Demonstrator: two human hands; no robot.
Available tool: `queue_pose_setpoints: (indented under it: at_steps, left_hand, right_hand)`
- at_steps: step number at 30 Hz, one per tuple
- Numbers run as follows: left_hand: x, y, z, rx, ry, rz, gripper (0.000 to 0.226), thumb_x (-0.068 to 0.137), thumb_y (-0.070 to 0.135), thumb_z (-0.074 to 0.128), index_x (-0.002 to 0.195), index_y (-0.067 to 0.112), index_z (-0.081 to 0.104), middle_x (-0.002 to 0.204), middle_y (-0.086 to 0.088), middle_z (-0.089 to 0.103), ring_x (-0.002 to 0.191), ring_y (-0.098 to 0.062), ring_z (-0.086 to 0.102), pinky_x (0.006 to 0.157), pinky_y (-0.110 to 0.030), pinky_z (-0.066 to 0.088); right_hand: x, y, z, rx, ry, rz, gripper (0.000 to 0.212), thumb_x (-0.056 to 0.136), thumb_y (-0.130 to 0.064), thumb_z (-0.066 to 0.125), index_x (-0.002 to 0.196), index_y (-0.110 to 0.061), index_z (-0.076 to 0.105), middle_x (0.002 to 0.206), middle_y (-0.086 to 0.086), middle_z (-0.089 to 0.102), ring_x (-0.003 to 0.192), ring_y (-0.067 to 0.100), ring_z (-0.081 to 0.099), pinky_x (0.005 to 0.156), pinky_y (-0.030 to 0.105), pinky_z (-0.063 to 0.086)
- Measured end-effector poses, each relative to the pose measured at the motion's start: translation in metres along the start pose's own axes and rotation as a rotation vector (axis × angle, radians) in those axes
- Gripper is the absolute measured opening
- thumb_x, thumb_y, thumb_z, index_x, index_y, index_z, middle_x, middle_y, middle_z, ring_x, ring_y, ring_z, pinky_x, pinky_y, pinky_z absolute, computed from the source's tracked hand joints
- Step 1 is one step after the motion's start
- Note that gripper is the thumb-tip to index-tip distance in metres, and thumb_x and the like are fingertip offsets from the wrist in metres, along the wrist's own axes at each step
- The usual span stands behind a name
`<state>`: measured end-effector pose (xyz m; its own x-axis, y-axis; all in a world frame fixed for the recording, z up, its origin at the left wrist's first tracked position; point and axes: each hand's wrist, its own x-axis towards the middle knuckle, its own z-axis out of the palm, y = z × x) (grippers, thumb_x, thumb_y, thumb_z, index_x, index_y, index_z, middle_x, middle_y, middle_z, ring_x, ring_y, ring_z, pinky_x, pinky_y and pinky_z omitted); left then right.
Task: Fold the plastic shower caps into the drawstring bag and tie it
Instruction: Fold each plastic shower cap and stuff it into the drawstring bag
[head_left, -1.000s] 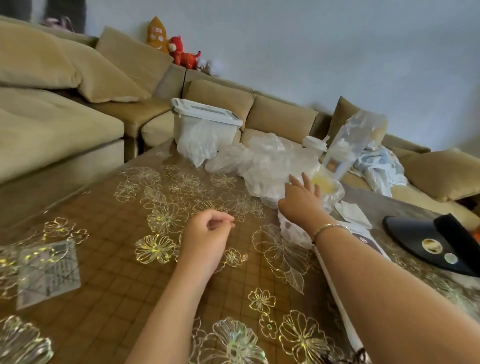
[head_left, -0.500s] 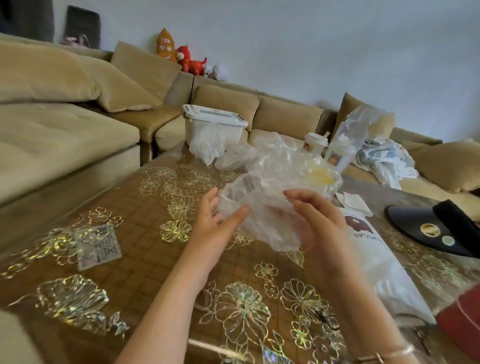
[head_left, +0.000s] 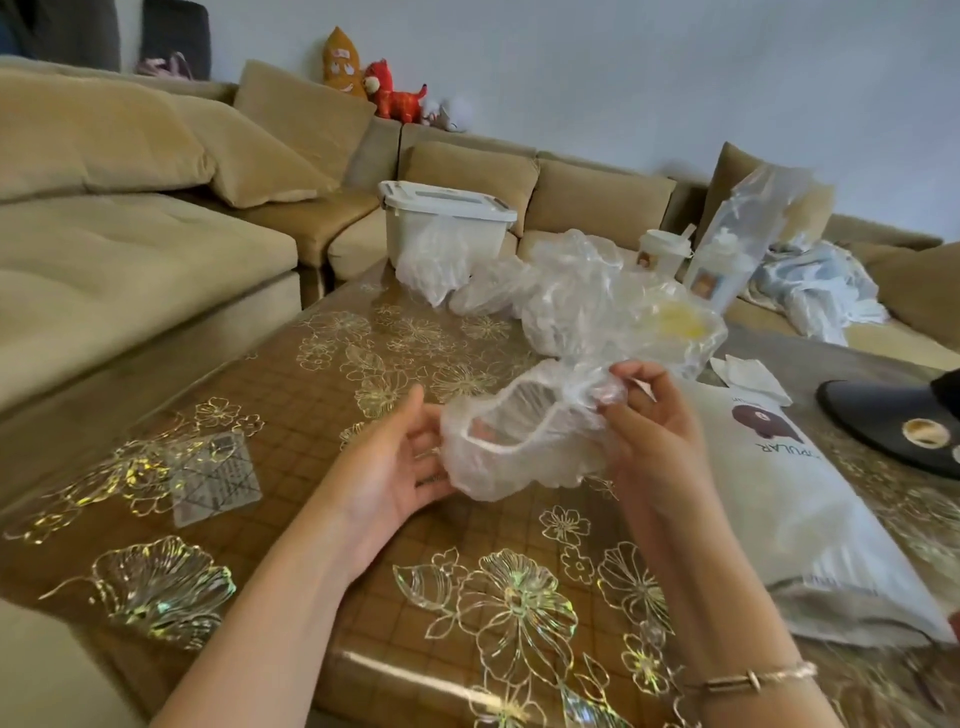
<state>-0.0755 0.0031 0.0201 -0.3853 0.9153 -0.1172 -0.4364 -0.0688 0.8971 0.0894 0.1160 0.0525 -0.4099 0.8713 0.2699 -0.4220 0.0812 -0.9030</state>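
Your left hand (head_left: 395, 467): palm up, fingers curled under the left side of one clear shower cap (head_left: 511, 441), gripping its gathered plastic. Your right hand (head_left: 649, 421): fingertips pinching the cap's bunched elastic edge at its upper right. The cap hangs between your two hands above the tabletop (head_left: 291, 389), its white elastic rim spread into an open loop (facing you).

Just beyond the hands: heap of further clear shower caps (head_left: 587, 301) lying on the tabletop. Beside your right forearm: white drawstring bag (head_left: 795, 499) with a brown bear print, lying flat. Far edge: white lidded plastic bin (head_left: 441, 218). Left of your left hand: small clear packet (head_left: 215, 478). Around the tabletop: tan sofa (head_left: 130, 208).
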Motion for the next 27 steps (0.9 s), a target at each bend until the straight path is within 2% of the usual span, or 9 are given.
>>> queue_pose_setpoints:
  at_steps: [4,7,9,11,13,16,19,23,27]
  left_hand:
    - [0.003,-0.003,0.006,0.162,-0.13,-0.005,0.043,0.088,0.036,0.062,0.118,0.005,0.065,0.116,-0.016,0.07,0.1,-0.032,0.068,0.084,-0.039,0.058]
    - [0.003,-0.004,0.017,0.204,-0.155,-0.034,0.032,0.084,0.026,0.072,0.112,0.011,0.067,0.109,-0.011,0.073,0.092,-0.024,0.071,0.08,-0.032,0.059]
    - [0.006,-0.006,0.023,0.194,-0.118,-0.035,0.027,0.087,0.018,0.068,0.113,0.008,0.068,0.108,-0.013,0.073,0.091,-0.024,0.07,0.08,-0.031,0.057]
    - [0.009,-0.005,0.024,0.127,-0.042,-0.016,0.021,0.088,0.009,0.066,0.108,0.004,0.069,0.101,-0.015,0.073,0.082,-0.022,0.07,0.073,-0.029,0.058]
    - [0.011,-0.003,0.021,0.083,0.045,0.017,0.015,0.086,0.004,0.067,0.1,0.004,0.07,0.094,-0.014,0.074,0.077,-0.021,0.069,0.074,-0.032,0.058]
    - [0.011,0.001,0.019,0.085,0.127,0.05,0.01,0.084,0.008,0.071,0.092,0.013,0.073,0.09,-0.008,0.076,0.079,-0.021,0.07,0.079,-0.037,0.055]
    - [0.008,0.0,0.022,0.089,0.175,0.087,0.01,0.088,0.011,0.068,0.083,0.02,0.071,0.082,-0.001,0.075,0.075,-0.017,0.07,0.072,-0.032,0.055]
    - [0.01,-0.006,0.022,0.087,0.331,0.132,0.006,0.096,0.021,0.061,0.094,0.021,0.066,0.095,0.001,0.074,0.088,-0.017,0.069,0.078,-0.034,0.056]
    - [0.01,-0.007,0.018,0.027,0.449,0.182,0.007,0.099,0.021,0.057,0.102,0.019,0.062,0.105,-0.004,0.071,0.095,-0.021,0.07,0.08,-0.038,0.058]
  right_hand:
    - [0.009,0.011,0.006,-0.077,-0.071,0.024,0.024,0.076,0.004,0.058,0.09,-0.016,0.062,0.092,0.01,0.062,0.081,0.022,0.059,0.068,0.029,0.052]
    - [0.006,0.024,0.021,-0.241,-0.08,0.021,0.026,0.082,0.004,0.065,0.097,-0.017,0.061,0.099,0.002,0.065,0.091,0.018,0.063,0.077,0.027,0.053]
    - [0.005,0.031,0.029,-0.459,-0.029,-0.052,0.029,0.084,-0.001,0.069,0.103,-0.02,0.057,0.107,-0.002,0.062,0.1,0.009,0.061,0.086,0.023,0.05]
    - [0.005,0.037,0.031,-0.649,0.067,-0.088,0.03,0.084,-0.019,0.074,0.104,-0.023,0.052,0.111,-0.003,0.057,0.104,0.009,0.057,0.091,0.024,0.048]
    - [0.004,0.038,0.029,-0.667,0.118,0.032,0.034,0.083,-0.04,0.073,0.103,-0.022,0.053,0.108,0.002,0.058,0.102,0.015,0.059,0.089,0.031,0.051]
    - [-0.002,0.036,0.026,-0.589,-0.009,0.215,0.041,0.085,-0.054,0.064,0.098,-0.016,0.063,0.1,0.006,0.069,0.093,0.017,0.066,0.084,0.033,0.054]
    - [-0.012,0.035,0.027,-0.548,-0.118,0.213,0.028,0.091,-0.036,0.064,0.092,-0.008,0.067,0.084,0.004,0.072,0.079,0.019,0.067,0.075,0.031,0.056]
    - [-0.012,0.036,0.021,-0.409,0.069,0.228,0.019,0.096,-0.023,0.061,0.089,-0.007,0.067,0.094,0.022,0.069,0.081,0.031,0.063,0.086,0.053,0.053]
    - [-0.013,0.031,0.015,-0.165,0.146,0.295,0.017,0.099,-0.018,0.055,0.093,-0.005,0.065,0.083,0.009,0.067,0.077,0.023,0.063,0.074,0.038,0.055]
